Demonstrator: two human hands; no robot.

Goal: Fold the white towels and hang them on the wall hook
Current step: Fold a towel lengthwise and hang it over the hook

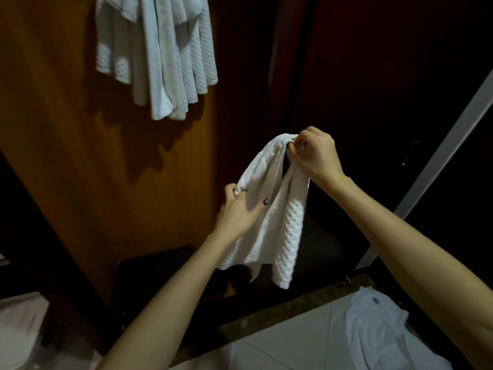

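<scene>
Right hand [314, 153] is raised, its grip pinched tight on the top bunched edge of a white waffle-textured cotton towel [280, 222]. Left hand [237, 206] is lower and to the left, thumb and forefinger clamped on a side fold and the other fingers spread flat against the cloth. The towel hangs in mid-air between both hands, partly doubled over, loose ends dangling below. It is in front of a dark doorway and touches no surface. Several more white towels [160, 54] hang bunched up top left against a brown wooden panel [66, 102]; the hook itself is hidden. A crumpled white garment [373, 329] lies on the pale tiled floor [280, 343], bottom right.
</scene>
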